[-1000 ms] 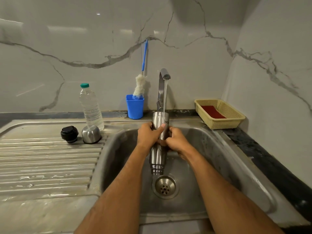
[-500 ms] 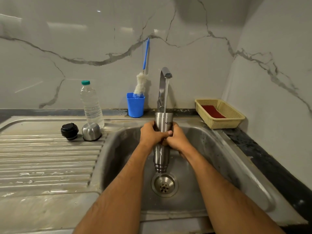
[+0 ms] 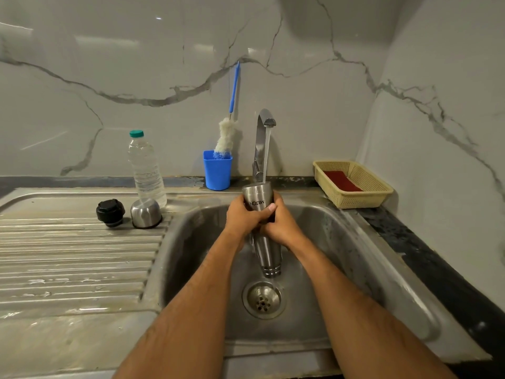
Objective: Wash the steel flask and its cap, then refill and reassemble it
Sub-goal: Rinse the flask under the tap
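Head view: the steel flask (image 3: 263,228) is held upside down over the sink (image 3: 341,255), its base just under the tap (image 3: 264,138) and its open mouth pointing down at the drain (image 3: 263,299). A thin stream of water (image 3: 266,157) lands on the upturned base and runs down the body.

The flask is judged rigid and fairly light while empty, but wet polished steel will be slippery, so it is best taken around the middle of the body, where the wall is straight, not at the threaded neck.

Both hands are wrapped around that middle section. The left hand (image 3: 241,217) is curled around the upper part, thumb laid across the printed label; the right hand (image 3: 281,225) is closed around it from the other side, touching the left. No gap is seen between the fingers and the metal.

The black stopper (image 3: 110,213) and the steel cap (image 3: 146,213) sit on the draining board (image 3: 68,255), untouched, beside a plastic water bottle (image 3: 146,168).
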